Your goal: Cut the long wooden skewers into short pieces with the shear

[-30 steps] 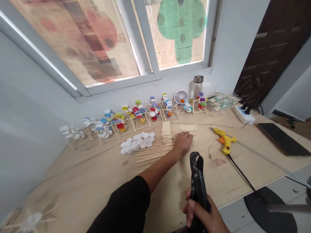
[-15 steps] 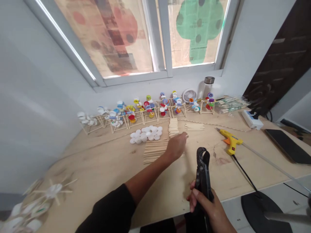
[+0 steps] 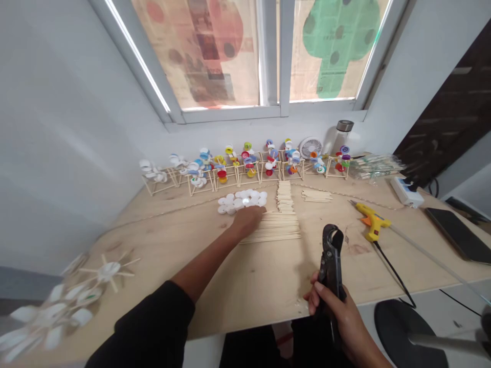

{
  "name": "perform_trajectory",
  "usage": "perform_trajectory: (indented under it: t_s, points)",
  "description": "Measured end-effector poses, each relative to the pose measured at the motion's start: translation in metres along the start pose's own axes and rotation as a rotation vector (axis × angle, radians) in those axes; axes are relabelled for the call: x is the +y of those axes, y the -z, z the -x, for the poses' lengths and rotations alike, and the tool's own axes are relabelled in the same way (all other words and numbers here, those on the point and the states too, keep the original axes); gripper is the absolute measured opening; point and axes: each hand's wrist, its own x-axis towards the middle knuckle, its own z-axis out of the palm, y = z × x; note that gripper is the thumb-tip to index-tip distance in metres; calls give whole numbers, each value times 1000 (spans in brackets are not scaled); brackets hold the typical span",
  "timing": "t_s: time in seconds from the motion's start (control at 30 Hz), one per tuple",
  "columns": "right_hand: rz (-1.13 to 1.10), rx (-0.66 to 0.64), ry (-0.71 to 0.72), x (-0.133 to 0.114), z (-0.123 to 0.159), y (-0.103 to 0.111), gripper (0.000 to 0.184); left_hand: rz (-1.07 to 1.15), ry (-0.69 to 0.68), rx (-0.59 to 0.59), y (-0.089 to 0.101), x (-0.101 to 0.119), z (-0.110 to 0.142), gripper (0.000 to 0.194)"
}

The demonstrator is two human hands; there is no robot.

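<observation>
My left hand (image 3: 248, 223) is over the left end of a row of long thin wooden sticks (image 3: 280, 228), just below a cluster of white bottle caps (image 3: 242, 200). Its back faces me and hides most of the fingers, so whether they pinch anything is unclear. In my right hand (image 3: 337, 309), near the table's front edge, is a black pipe cutter (image 3: 330, 260), head pointing up and away from me. A stack of shorter sticks (image 3: 284, 197) lies behind the long ones, and a few more short sticks (image 3: 316, 196) are to its right.
Stick frames with coloured cap wheels (image 3: 251, 166) line the back, near a small fan (image 3: 311, 148) and bottle (image 3: 342, 137). At right lie a yellow glue gun (image 3: 371, 221), power strip (image 3: 406, 192) and phone (image 3: 458, 232). Cap-and-stick wheels (image 3: 109, 272) lie at left.
My left hand has moved left, from the right end of the long sticks to their left end, uncovering the right part. My right hand still holds the cutter. The view has shifted slightly.
</observation>
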Motion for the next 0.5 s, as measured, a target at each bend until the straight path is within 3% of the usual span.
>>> perform_trajectory:
  t_s: [0.5]
  points:
    - [60, -8, 21, -2, 3, -2, 25, -55, -3, -32, -12, 1, 24, 25]
